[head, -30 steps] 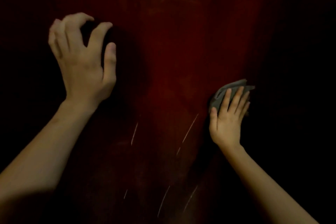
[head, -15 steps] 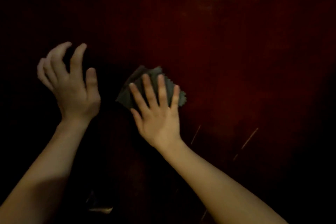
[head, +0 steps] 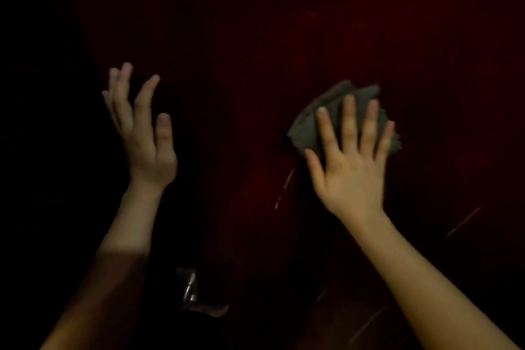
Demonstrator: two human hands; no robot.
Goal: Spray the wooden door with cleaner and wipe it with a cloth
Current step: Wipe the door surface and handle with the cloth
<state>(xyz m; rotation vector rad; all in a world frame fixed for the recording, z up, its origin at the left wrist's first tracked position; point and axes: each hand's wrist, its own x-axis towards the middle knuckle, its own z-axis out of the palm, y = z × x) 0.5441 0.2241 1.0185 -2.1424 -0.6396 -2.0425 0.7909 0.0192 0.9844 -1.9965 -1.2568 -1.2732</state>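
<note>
A dark red door (head: 284,51) fills nearly the whole view, dimly lit, with a thin bright line of glare running across it at about 1 o'clock near the top edge. The right hand (head: 350,170) lies flat against the door at about 3 o'clock from the centre of the view, palm to the wood, fingers (head: 349,119) spread wide and pointing up toward 12 o'clock. Under those fingers is a folded grey cloth (head: 308,129), pressed onto the door; its corners stick out past the fingertips at 12 o'clock and past the thumb side at 9 o'clock. The left hand (head: 143,133) is at about 9 o'clock from the centre, well apart from the cloth, held edge-on with its fingers loosely spread and slightly curled, gripping nothing; whether it touches the door cannot be told in the dark. Both forearms are bare and come in from the bottom corners. A few pale scratch-like streaks show on the door at 6 o'clock from the right hand and toward 4 o'clock. A small shiny object (head: 196,293) sits in shadow at 6 o'clock, too dark to identify.
</note>
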